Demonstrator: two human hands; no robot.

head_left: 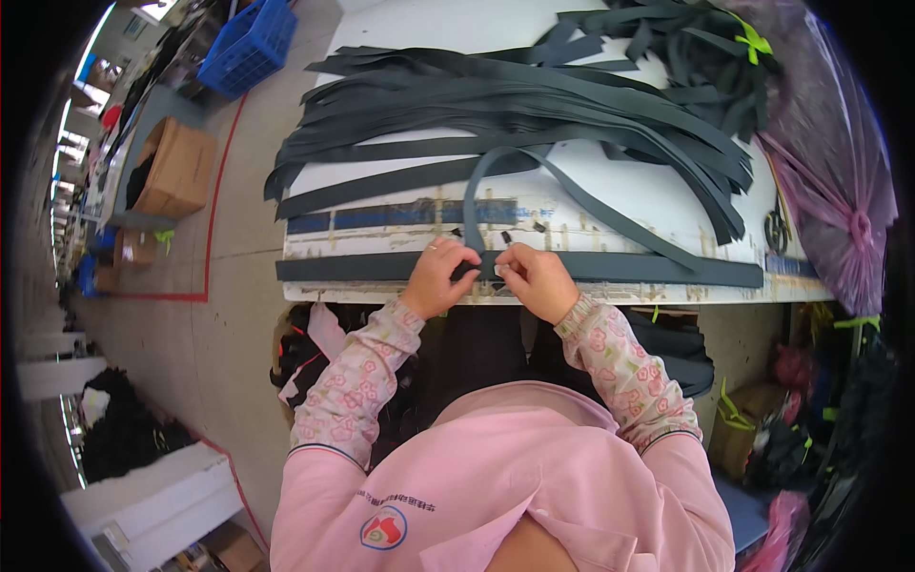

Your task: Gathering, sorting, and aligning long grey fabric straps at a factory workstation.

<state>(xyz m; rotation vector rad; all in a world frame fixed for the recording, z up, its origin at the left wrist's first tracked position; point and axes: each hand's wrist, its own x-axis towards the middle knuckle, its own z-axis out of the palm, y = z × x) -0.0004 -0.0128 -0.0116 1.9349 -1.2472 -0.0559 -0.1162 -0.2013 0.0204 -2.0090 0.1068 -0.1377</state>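
- It's a workshop floor I'm standing on, concrete, with a red line [218,181] running down it at the left of the frame; a blue crate [250,46] sits upper left, and an open cardboard box [176,167] below it.
- A white table [419,21] fills the upper middle, its front edge marked with tape.
- Across it lies a heap of dark grey straps [457,95], with more tangled at upper right beside a yellow-green tie [753,40].
- One flat strap [353,267] stretches along the front edge, at the centre of the frame; a looped strap [469,205] arches above it, one end coming down by the hands.
- The left hand [438,276], centre, has its thumb and fingers curled close by the straps; whether they grip anything, I can't tell.
- The right hand [541,284], just beside it, has thumb and forefinger pinched on a small whitish piece [499,271].
- Little black scraps [507,237] lie just above the hands.
- At right, scissors [777,229] rest near a knotted pink plastic bag [839,191].
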